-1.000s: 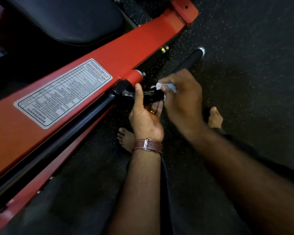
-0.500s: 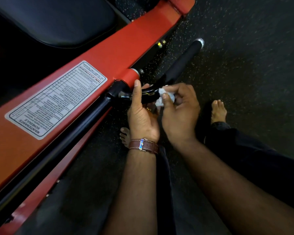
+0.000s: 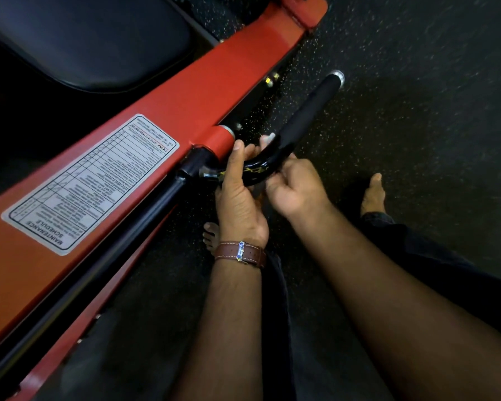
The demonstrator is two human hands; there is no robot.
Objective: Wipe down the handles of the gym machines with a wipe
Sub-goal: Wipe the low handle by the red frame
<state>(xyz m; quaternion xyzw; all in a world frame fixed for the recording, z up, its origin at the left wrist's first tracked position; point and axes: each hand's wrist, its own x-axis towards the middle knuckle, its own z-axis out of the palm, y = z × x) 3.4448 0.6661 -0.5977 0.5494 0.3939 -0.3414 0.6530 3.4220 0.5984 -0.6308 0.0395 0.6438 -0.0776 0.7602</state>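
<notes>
A: Where's the handle (image 3: 275,166) rn?

B: Mid-frame. Glossy black bend sits btwn both hands; the foam grip (image 3: 307,111) runs from there up toward 1 o'clock and ends at a chrome cap (image 3: 336,76). Long axis = 7-to-1 line.

A: Hands?

B: Left hand (image 3: 237,198) is curled round the bend from below, thumb laid up over the tube, pointing to 12, just beside the red collar (image 3: 219,138). Right hand (image 3: 294,186) is at its 3 o'clock, fingers curled under the tube, touching it. Can't see the wipe in the right palm; a pale scrap (image 3: 268,138) peeks above the bend by the left fingertips, prob the wipe, can't say which hand has it.

A: Which hand's nearer the foam?

B: Right, so I'd guess it does the sweep. Foam lies at 1 o'clock from its grip, unwiped stretch all ahead of it afaict.

A: Room?

B: Open floor (image 3: 417,125) from 1 to 4 o'clock, nothing in the way. Tight on the other side: red frame (image 3: 214,82) runs alongside at 10–11 o'clock, bolts (image 3: 271,79) near the foam's far end. Bare feet below at 6, well apart from the tube.
</notes>
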